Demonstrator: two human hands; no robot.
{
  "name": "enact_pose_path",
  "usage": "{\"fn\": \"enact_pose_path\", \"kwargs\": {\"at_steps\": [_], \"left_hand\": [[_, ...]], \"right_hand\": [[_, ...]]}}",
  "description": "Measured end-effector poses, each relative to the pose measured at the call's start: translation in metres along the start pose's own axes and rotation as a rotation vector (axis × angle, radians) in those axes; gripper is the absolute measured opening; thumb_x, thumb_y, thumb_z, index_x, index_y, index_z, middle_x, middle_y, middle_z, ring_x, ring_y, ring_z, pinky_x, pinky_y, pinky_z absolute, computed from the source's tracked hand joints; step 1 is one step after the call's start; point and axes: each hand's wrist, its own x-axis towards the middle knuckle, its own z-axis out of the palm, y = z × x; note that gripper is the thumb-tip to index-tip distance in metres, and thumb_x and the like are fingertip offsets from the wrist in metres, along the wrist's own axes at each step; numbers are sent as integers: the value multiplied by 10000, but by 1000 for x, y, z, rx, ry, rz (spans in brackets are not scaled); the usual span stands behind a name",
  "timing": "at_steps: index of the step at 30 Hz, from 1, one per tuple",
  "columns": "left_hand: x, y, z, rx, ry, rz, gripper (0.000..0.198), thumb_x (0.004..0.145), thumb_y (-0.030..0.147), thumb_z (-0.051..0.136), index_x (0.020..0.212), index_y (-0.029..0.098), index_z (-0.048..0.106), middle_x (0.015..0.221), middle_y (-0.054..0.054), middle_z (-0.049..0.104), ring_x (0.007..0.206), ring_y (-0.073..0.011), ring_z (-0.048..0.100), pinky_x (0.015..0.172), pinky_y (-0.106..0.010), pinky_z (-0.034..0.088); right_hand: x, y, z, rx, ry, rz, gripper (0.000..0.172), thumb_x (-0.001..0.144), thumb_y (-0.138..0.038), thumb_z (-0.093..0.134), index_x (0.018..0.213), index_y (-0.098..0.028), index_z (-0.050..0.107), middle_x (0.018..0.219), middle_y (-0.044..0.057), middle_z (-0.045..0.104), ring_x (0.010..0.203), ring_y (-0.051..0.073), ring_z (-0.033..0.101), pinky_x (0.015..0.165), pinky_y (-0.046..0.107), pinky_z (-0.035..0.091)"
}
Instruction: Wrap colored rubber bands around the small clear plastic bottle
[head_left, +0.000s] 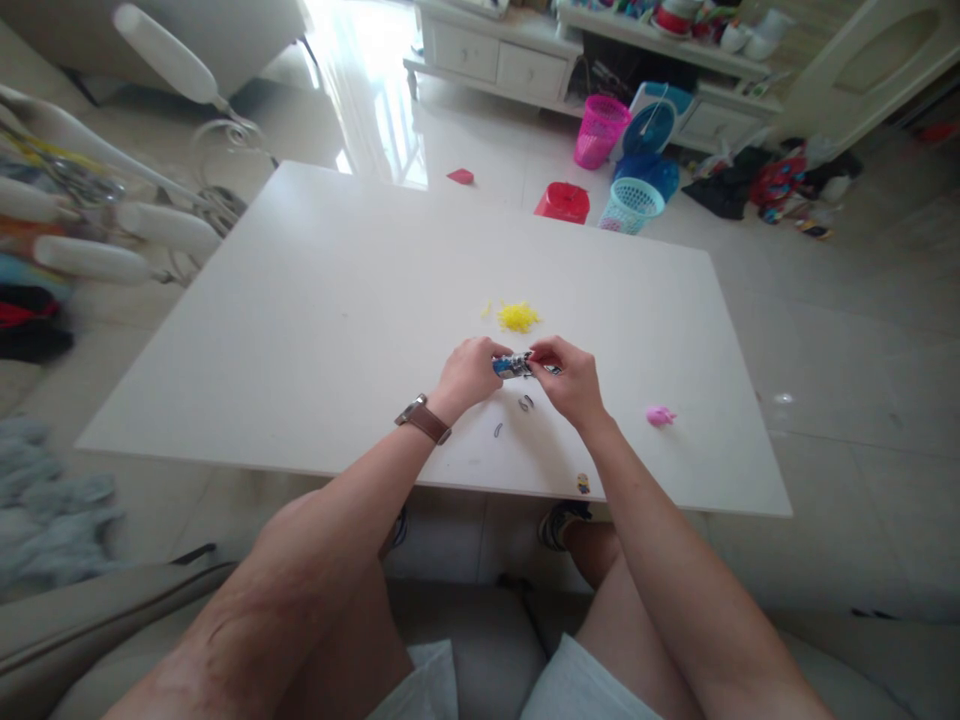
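Over the white table, my left hand [471, 374] is closed round a small blue and silver packet [511, 366]. My right hand [571, 378] pinches the packet's right end, where small dark pieces show at the fingers. Just beyond the hands lies a pile of small yellow pieces [518, 317]. Nearer to me, between the forearms, are a few thin dark loops [526, 404], with another single loop [498, 430] closer to the front edge. The lettering on the packet is too small to read.
The white table [337, 270] carries a pink object [660, 416] at the right and a small yellow and blue figure [583, 484] at the front edge. Past the far edge stand a red stool [564, 201] and a light blue basket [632, 205]. White chair parts [169, 228] border the left side.
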Motion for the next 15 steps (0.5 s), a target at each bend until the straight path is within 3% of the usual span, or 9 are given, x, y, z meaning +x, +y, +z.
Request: {"fn": "enact_pose_path", "kwargs": {"at_steps": [6, 12, 15], "left_hand": [[3, -2, 2, -111, 18, -1, 439, 684, 110, 675, 1072, 245, 831, 916, -29, 783, 823, -198, 667, 750, -276, 492], [6, -2, 5, -209, 24, -52, 414, 667, 106, 692, 1045, 215, 822, 944, -19, 793, 895, -217, 697, 834, -298, 539], [7, 1, 4, -366, 48, -68, 344, 653, 93, 717, 972, 186, 804, 934, -26, 790, 894, -205, 704, 836, -298, 561]], "right_hand": [[-2, -6, -3, -8, 51, 40, 139, 864, -241, 651, 1002, -234, 638, 891, 30, 748, 824, 207, 738, 787, 354, 615], [-2, -11, -6, -71, 167, -42, 42, 901, -245, 613, 933, -251, 639, 947, 60, 705, 912, 230, 689, 856, 399, 591], [-1, -13, -9, -130, 242, -72, 54, 910, -238, 598, 938, -252, 643, 948, 62, 674, 919, 233, 659, 840, 395, 578]]}}
